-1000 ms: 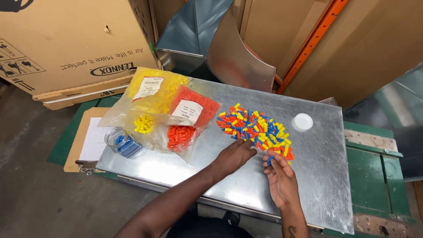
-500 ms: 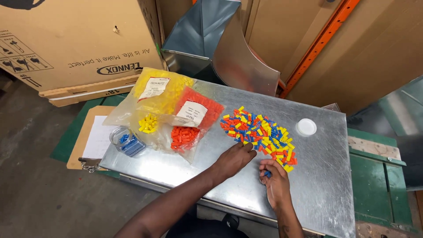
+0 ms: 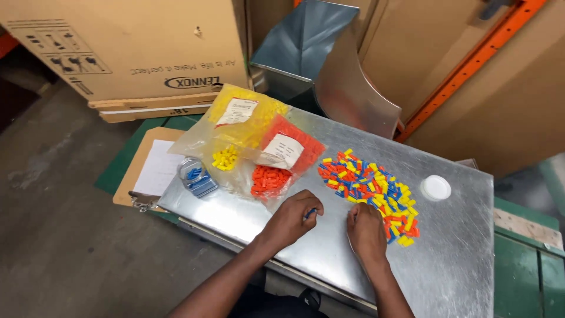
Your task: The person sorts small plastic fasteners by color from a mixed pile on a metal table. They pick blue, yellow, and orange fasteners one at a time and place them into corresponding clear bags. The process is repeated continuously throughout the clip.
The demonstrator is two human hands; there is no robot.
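Spreading across the far half of the metal sheet [image 3: 447, 259], the pile of small plastic caps [image 3: 369, 187] in red, blue and yellow is the biggest loose thing here, with clear bags beside it: a yellow bag [image 3: 244, 115], a red bag [image 3: 291, 156] and a small bag of blue caps [image 3: 197, 176]. A white round lid [image 3: 436, 188] lies apart to the right of the pile. A large cardboard box [image 3: 135, 47] and a bent metal duct [image 3: 318, 65] stand behind.

Each cap looks light, hard and smooth, likely to skate on the shiny metal, so a pinch between thumb and fingertip around its sides seems the surest hold; the bags look limp and crinkly, best lifted by an edge.

The left hand [image 3: 292, 219] rests knuckles up on the sheet, fingers curled, pinching one blue cap [image 3: 310, 213] at its tips, just short of the red bag. The right hand [image 3: 366, 231] lies palm down at the near edge of the pile, fingertips touching the caps; whether it grips any I cannot tell. Both forearms reach in from the near edge.
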